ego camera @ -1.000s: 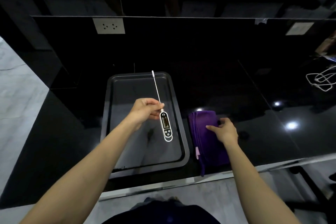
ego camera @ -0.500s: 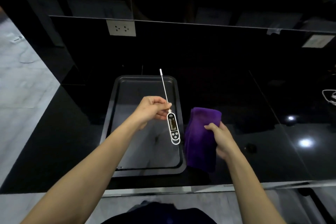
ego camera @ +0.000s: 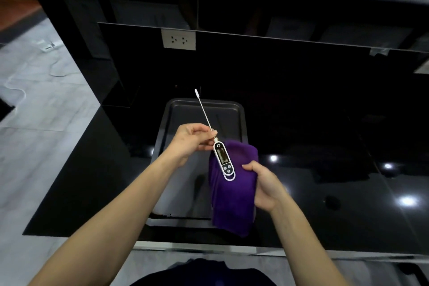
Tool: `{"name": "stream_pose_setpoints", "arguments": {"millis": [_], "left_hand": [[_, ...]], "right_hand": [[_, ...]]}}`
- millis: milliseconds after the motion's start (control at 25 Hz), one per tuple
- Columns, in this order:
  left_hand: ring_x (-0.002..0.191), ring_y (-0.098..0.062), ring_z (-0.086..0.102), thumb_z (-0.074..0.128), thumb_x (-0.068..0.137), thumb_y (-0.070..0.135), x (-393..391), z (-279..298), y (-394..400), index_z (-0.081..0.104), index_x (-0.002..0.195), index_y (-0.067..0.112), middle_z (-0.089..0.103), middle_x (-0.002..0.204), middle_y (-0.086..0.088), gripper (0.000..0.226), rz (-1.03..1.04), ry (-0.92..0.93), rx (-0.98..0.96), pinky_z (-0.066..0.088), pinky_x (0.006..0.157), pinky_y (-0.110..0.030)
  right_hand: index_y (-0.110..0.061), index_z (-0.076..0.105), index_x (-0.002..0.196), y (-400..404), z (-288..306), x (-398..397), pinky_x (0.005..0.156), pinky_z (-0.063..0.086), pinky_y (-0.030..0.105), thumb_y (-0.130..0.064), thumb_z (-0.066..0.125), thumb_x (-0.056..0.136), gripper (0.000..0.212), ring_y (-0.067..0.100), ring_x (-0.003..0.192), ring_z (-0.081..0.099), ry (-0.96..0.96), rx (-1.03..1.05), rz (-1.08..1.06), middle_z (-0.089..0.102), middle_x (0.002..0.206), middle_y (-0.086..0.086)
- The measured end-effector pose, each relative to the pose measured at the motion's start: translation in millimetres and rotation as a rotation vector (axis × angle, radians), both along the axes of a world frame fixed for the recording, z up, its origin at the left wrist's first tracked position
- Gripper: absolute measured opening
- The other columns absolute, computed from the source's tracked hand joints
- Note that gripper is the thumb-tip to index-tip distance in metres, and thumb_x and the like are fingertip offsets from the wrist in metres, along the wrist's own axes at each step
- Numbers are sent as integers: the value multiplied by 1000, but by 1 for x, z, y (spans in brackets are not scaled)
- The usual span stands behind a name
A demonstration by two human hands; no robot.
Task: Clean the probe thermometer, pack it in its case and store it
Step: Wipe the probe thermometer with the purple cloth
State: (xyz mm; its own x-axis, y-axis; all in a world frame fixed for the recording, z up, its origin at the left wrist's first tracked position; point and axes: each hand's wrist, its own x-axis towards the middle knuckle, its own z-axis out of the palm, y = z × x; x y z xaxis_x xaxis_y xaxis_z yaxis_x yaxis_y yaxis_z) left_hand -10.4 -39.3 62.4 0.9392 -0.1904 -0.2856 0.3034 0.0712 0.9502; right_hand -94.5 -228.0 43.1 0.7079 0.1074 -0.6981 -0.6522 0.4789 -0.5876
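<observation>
A white probe thermometer (ego camera: 223,160) with a dark display and a long thin metal probe hangs above a dark baking tray (ego camera: 176,114). My left hand (ego camera: 190,142) pinches it where the probe meets the body, with the probe pointing up and away. My right hand (ego camera: 264,184) grips a folded purple cloth (ego camera: 232,197), lifted off the counter and hanging down behind the thermometer's body. The cloth touches or nearly touches the thermometer's lower end. No case is in view.
The tray lies on a glossy black counter (ego camera: 336,169) whose front edge runs just below my arms. A black back wall with a white socket plate (ego camera: 178,39) rises behind. Grey tiled floor (ego camera: 34,111) with a white cable lies to the left.
My right hand picked the purple cloth up off the counter and brought it left, behind the thermometer's body. My left hand kept the thermometer raised over the tray.
</observation>
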Motion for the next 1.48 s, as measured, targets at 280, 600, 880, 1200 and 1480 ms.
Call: {"name": "stream_pose_setpoints", "arguments": {"millis": [280, 600, 880, 1200, 1480], "left_hand": [[57, -10, 68, 70, 85, 4, 4, 4, 22, 66, 88, 0, 68, 74, -12, 7, 43, -20, 7, 55, 55, -19], [59, -11, 69, 73, 82, 8, 12, 5, 46, 70, 91, 0, 71, 74, -10, 12, 15, -32, 37, 56, 56, -20], [61, -13, 71, 66, 89, 13, 30, 14, 60, 67, 106, 0, 71, 82, -11, 21, 38, -5, -13, 58, 57, -22], [57, -14, 71, 66, 88, 7, 38, 11, 62, 66, 90, 2, 69, 76, -12, 5, -16, 29, -24, 59, 55, -24], [49, -12, 68, 66, 88, 5, 44, 11, 60, 66, 84, 2, 68, 72, -14, 5, -31, 12, 8, 59, 52, -24]], "right_hand": [[3, 61, 126, 30, 3, 1, 84, 58, 45, -10, 79, 66, 64, 38, 102, 68, -199, -61, 38, 68, 120, 28], [-2, 66, 113, 61, -2, 4, 74, 61, 41, -9, 84, 57, 60, 30, 85, 74, -266, -134, -9, 75, 104, 21], [-3, 69, 104, 80, -9, 2, 81, 60, 44, 0, 80, 68, 37, 29, 80, 74, -245, -148, -57, 77, 94, 18], [-23, 67, 120, 91, -6, -4, 78, 60, 29, -19, 60, 96, 25, 18, 99, 74, -462, -234, -135, 77, 110, 3], [-24, 37, 152, 97, -17, -16, 112, 24, 7, 14, 52, 85, 79, 2, 146, 30, -999, -1227, 231, 34, 159, -9]]}}
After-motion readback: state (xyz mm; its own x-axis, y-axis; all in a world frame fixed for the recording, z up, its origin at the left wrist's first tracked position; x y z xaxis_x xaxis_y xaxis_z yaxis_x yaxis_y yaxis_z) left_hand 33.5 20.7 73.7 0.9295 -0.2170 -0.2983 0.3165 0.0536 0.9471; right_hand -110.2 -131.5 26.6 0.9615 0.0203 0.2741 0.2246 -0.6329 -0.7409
